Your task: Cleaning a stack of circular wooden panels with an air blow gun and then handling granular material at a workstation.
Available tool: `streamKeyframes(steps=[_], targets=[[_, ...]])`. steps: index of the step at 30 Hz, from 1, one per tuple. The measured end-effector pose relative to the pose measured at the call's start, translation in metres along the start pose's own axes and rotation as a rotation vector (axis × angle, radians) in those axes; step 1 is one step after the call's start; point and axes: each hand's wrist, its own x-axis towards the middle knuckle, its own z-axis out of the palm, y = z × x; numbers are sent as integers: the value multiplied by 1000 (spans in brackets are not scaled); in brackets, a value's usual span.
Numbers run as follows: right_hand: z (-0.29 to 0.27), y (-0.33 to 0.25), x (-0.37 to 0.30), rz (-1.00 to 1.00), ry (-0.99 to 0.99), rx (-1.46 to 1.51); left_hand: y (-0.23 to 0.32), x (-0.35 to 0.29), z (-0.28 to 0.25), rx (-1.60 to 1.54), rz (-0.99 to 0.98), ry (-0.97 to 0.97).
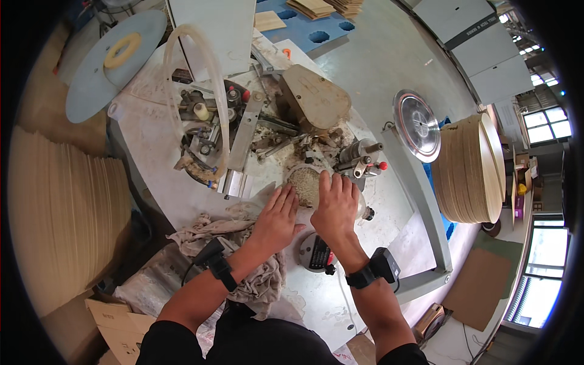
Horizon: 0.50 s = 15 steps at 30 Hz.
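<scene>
A round, shallow bed of pale granules (304, 186) lies in front of the machine on the white table. My left hand (275, 220) is open at its left edge, fingers stretched side by side, thumb apart. On its right edge is my right hand (336, 205), fingers bent down and pressed together; what they hold, if anything, is hidden. Beside the right hand, a clear rounded part with a black knob (368, 213) shows partly. Below, between the wrists, sits a small round grey device (315, 253) with a black label. Both wrists carry black strapped-on devices.
A dusty machine with a beige cover (316, 97), metal arms and a looped clear hose (168, 67) fills the table's far side. A crumpled rag (267, 281) lies near my left forearm. Stacked brown sheets (67, 213) stand left, round stacked discs (465, 170) right, beyond a grey frame (420, 207).
</scene>
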Motion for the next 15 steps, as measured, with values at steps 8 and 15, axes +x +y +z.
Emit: streamKeyframes(steps=[8,15], targets=[[-7,23,-17,56,174,311,2,4,-5,-12,-39,-40],[-30,46,-50,144,200,583,6,6,-4,12,-84,-73]])
